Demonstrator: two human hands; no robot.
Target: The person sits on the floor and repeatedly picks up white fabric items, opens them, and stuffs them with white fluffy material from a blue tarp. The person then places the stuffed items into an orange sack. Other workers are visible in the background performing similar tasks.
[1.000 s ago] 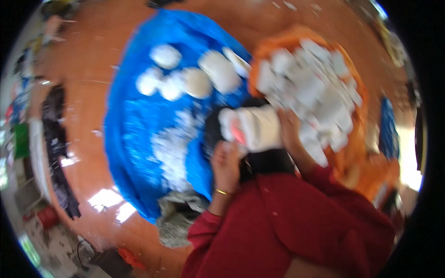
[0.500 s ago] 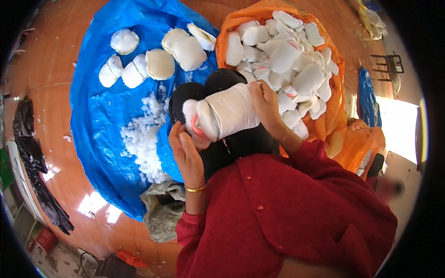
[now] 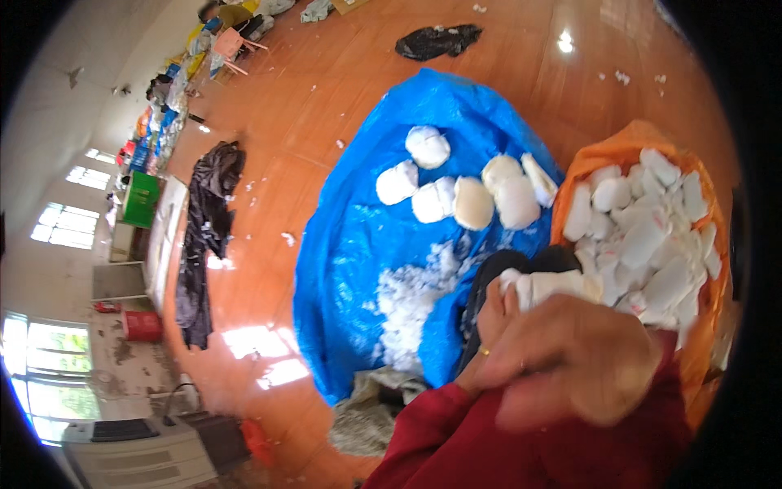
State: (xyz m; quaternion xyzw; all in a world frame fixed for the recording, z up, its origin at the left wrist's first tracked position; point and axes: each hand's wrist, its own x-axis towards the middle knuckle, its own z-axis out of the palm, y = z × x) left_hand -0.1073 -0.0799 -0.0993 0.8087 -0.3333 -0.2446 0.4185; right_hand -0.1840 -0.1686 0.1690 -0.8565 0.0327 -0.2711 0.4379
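My left hand (image 3: 492, 316) has its fingers closed at the near-left end of a white stuffed cloth roll (image 3: 558, 285) above my dark-clad knees. My right hand (image 3: 570, 354) is raised close in front, smeared by motion, and covers part of the roll and of my left wrist; its fingers cannot be made out. Ahead lies a blue sheet (image 3: 342, 244) with several plump white stuffed pieces (image 3: 472, 204) and a heap of loose white fibre stuffing (image 3: 405, 310). On the right an orange sack (image 3: 582, 167) is full of white stuffed pieces (image 3: 648, 236).
A grey cloth bundle (image 3: 366, 420) lies by my left side. Black plastic sheets (image 3: 208, 244) are on the reddish floor (image 3: 277, 179) to the left, and another black piece (image 3: 438, 41) lies far ahead. A red bucket (image 3: 142, 326) stands by the left wall.
The view has swung left, so the sheet and sack appear farther right. My right hand has left the roll's far end and come up close, blurred. My left hand has closed on the roll.
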